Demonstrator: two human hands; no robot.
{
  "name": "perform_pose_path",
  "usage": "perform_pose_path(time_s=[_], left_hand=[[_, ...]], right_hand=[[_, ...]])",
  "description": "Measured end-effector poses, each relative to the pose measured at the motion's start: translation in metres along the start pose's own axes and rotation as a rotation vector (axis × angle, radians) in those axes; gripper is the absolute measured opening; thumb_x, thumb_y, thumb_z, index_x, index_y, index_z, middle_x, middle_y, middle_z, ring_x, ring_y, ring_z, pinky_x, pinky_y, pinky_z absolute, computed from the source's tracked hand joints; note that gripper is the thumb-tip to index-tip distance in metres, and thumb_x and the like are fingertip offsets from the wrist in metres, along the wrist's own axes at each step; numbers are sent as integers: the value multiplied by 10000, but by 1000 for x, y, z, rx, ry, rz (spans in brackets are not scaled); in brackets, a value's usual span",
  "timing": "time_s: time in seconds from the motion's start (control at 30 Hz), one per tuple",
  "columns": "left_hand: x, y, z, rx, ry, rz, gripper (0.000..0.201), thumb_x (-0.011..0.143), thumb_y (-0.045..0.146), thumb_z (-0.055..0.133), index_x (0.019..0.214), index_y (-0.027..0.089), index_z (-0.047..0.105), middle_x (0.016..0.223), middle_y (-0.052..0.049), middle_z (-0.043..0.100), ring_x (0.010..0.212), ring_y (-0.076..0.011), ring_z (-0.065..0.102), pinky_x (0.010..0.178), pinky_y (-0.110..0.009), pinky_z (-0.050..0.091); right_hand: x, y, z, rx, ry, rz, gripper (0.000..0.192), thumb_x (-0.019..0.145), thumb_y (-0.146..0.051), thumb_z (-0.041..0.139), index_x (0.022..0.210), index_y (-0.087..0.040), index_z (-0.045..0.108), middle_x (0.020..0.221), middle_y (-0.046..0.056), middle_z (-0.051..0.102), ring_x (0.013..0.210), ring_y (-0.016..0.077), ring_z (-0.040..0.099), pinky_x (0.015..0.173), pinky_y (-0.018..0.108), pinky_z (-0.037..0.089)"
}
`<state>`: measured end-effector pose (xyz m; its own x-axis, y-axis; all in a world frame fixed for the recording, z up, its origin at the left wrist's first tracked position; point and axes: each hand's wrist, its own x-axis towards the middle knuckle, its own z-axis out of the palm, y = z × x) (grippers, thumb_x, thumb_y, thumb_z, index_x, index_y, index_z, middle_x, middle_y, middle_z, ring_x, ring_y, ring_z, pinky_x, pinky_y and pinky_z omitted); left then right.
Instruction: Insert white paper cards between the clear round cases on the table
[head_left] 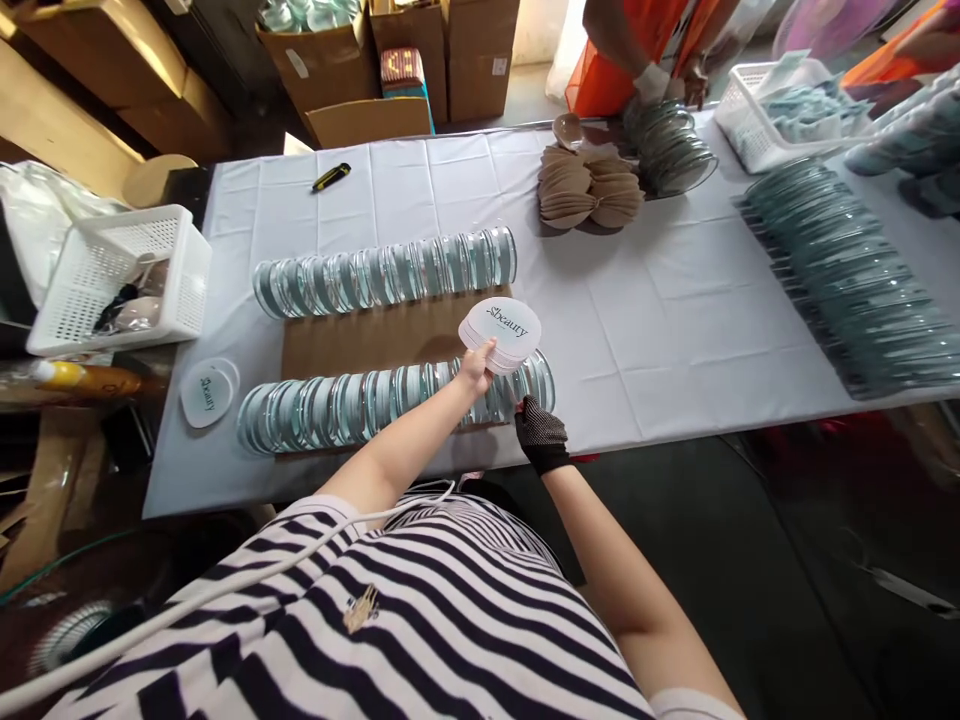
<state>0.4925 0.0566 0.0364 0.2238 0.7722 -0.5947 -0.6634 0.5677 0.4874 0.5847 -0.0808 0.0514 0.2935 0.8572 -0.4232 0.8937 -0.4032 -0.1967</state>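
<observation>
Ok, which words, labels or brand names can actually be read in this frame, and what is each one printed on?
"sbeauty" – on the top card of the stack of white printed cards held in the left hand.
"sbeauty" – likely the same word, seen sideways, on the single white card lying at the table's left end.
White labels on the cardboard boxes behind the table: too small to read.
Small gold emblem on the striped shirt: no legible letters.

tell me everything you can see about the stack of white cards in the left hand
The stack of white cards is a thin pile of rounded, card-like pieces; the top one is printed "sbeauty" in dark letters. The left hand grips its lower left edge, holding it tilted above the right end of the near row of clear cases.
</observation>
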Motion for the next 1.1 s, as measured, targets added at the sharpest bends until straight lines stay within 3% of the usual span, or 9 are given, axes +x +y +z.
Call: perform_pose_path(time_s=[0.23,0.37,0.47,0.57,0.67,0.77,0.83,0.97,1.1], left_hand=[[-6,2,2,-8,-5,-7,403,818,104,698,1214,163,651,1150,-97,730,1145,-237,660,1045,-391,506],[-4,-2,3,-6,29,3,414,809,104,709,1216,145,647,1154,-108,727,1152,-244,656,1054,-399,496],[0,-4,4,10,19,20,387,817,100,694,1200,129,649,1133,-107,734,1156,-245,654,1051,-412,497],[0,-5,6,35,20,45,342,821,89,677,1161,120,663,1089,-98,749,1141,-238,662,1051,-411,494],[-8,-6,4,80,-28,44,326,803,81,684,1127,118,680,1062,-103,753,1117,-244,671,1060,-419,480],[-23,-9,-4,147,-114,40,315,794,106,693,1108,134,688,1040,-99,757,1094,-255,679,1053,-438,479],[-33,-11,-10,186,-123,55,296,792,119,697,1085,153,691,1028,-85,760,1087,-254,680,1044,-435,483],[-42,-6,-18,225,-73,32,233,787,104,696,1012,166,698,973,-75,766,1071,-265,683,1027,-447,491],[-32,19,-19,153,-51,77,210,829,117,664,1035,133,700,954,-88,765,1052,-258,694,1029,-444,497]], right_hand=[[19,-3,27,395,-176,21,210,937,-235,436,1059,-199,603,943,157,662,886,237,648,751,347,478],[20,5,19,565,-328,-46,281,957,-322,380,1115,-199,577,741,41,633,588,135,580,566,251,479],[30,13,0,594,-411,-39,300,933,-380,428,996,-158,620,606,16,593,482,114,508,492,222,442],[47,23,-28,608,-157,17,318,911,-396,457,997,-153,644,701,60,661,578,139,584,563,235,484],[57,27,-54,647,279,44,496,934,-427,392,1324,-151,525,1144,135,680,976,206,656,846,315,531],[50,15,-63,529,409,-28,602,908,-384,427,1443,-108,416,1416,175,515,1312,259,480,1072,399,420],[39,-1,-60,406,502,-120,583,910,-352,418,1443,-115,429,1480,168,442,1387,271,383,1116,419,368],[18,-23,-52,386,466,-54,483,957,-370,334,1315,-134,557,1255,183,609,1140,293,572,921,377,473],[-18,-7,-41,350,502,178,514,976,-414,263,1182,-91,606,998,202,670,911,288,632,736,330,465]])
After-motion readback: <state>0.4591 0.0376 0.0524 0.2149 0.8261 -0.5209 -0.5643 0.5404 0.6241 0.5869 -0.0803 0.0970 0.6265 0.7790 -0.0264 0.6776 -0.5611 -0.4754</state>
